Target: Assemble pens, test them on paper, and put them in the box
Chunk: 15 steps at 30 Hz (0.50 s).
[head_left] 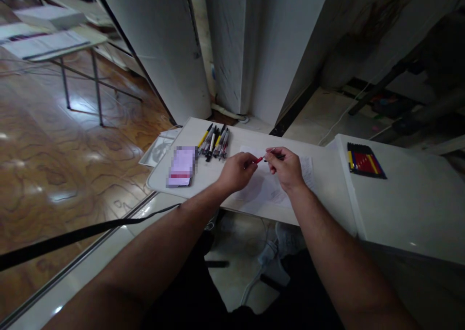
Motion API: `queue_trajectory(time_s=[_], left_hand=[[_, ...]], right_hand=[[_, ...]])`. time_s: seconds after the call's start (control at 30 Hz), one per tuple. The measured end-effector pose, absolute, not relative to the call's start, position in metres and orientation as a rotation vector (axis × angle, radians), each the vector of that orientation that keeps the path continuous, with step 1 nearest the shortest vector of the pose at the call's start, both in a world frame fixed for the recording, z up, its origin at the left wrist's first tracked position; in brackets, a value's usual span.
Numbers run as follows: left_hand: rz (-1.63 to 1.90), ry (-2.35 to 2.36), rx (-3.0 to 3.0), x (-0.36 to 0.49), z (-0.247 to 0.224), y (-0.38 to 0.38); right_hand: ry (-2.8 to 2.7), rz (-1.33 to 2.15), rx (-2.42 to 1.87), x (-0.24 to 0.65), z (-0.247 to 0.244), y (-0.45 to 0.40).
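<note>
Above the paper sheets on the white table, both hands meet near the middle. My left hand is closed on a small red pen part, pinched at the fingertips. My right hand is closed round a thin dark pen piece, its tip close to the red part; whether the two pieces touch is too small to tell. Left of my left hand lies a bunch of pens, mostly black and clear with some yellow. A phone with a blurred screen rests at the table's left end.
On the right-hand table lies a black-edged pack of coloured pens. White panels stand behind the table. A black strap crosses at lower left. Another table with papers stands at upper left. A cable and a shoe are below.
</note>
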<state>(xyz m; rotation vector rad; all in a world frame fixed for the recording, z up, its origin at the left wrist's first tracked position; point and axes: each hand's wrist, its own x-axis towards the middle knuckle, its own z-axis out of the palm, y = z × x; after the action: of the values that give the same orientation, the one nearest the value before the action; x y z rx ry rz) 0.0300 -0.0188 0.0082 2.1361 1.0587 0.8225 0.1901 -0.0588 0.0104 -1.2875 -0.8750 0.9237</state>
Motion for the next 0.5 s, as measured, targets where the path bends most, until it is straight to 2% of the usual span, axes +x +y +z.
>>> queue_trajectory(time_s=[0.5], left_hand=[[0.812, 1.065, 2.124, 0.0311, 0.009, -0.0202]], right_hand=[[-0.919, 0.85, -1.32, 0.1889, 0.0067, -0.0566]])
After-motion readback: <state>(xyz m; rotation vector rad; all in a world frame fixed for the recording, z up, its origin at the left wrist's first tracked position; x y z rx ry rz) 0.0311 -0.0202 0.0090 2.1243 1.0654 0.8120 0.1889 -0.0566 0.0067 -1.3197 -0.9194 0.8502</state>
